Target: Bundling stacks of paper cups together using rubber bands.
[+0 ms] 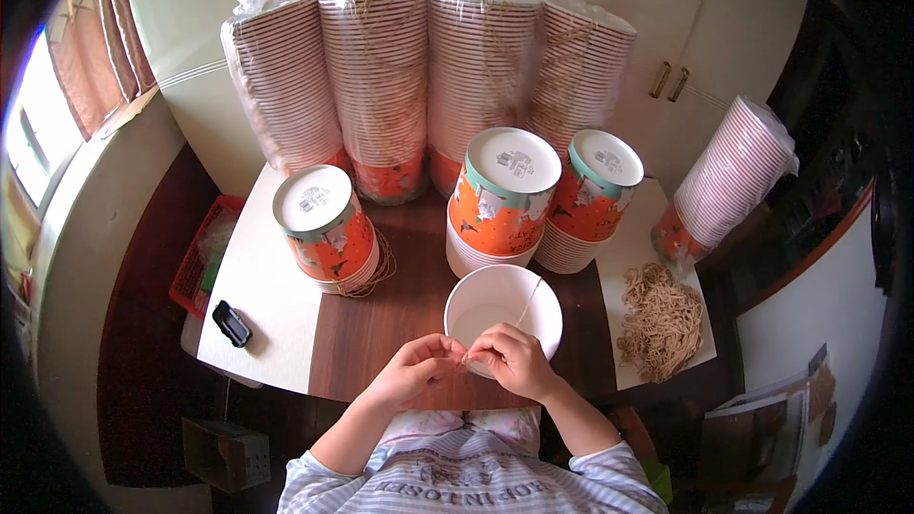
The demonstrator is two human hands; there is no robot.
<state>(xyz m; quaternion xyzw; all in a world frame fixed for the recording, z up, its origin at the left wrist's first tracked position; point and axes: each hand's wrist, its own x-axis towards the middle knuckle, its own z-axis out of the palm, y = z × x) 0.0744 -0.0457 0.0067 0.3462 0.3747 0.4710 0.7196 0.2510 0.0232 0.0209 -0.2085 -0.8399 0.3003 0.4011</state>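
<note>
At the table's front edge a white paper bucket (473, 305) stands with its mouth up. My left hand (419, 369) is at the near side of its rim, thumb and fingertips pinched together. Right beside it, my right hand (515, 362) pinches a thin tan string (528, 303), which runs from these fingers across the bucket's mouth to the far right rim. The fingertips of both hands almost meet over the near rim, and the string seems to pass between them. What exactly lies in the left fingertips is too small to see clearly.
Upside-down orange buckets stand in a left stack (328, 246), a middle stack (505, 209) and a right stack (592, 200). Behind rise tall plastic-wrapped bucket stacks (386, 86); another wrapped stack (731, 171) leans at right. A tan string heap (660, 324) and a black case (231, 325) lie at the sides.
</note>
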